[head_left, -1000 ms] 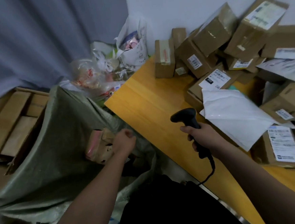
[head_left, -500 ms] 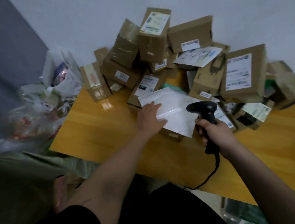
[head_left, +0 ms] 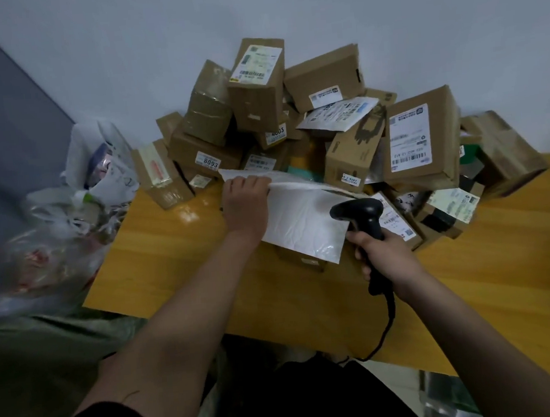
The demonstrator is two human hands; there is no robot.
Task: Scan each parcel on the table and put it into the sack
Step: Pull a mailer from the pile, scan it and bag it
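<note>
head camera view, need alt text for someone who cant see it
A left hand grips the edge of a white plastic mailer bag atop piled brown cardboard parcels on a yellow wooden table; the right hand holds a black handheld barcode scanner.

A small white sticker on a brown box (head_left: 203,149) near the left of the pile reads "8093". Another sticker, on a box (head_left: 276,135) tucked deeper in, shows what looks like "4803" (first digit partly hidden). The other labels' print is too small to read.

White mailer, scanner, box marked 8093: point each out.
white mailer (head_left: 304,220), head view, its flat middle.
scanner (head_left: 356,209), head view, its head.
box marked 8093 (head_left: 193,147), head view, its brown side.
</note>
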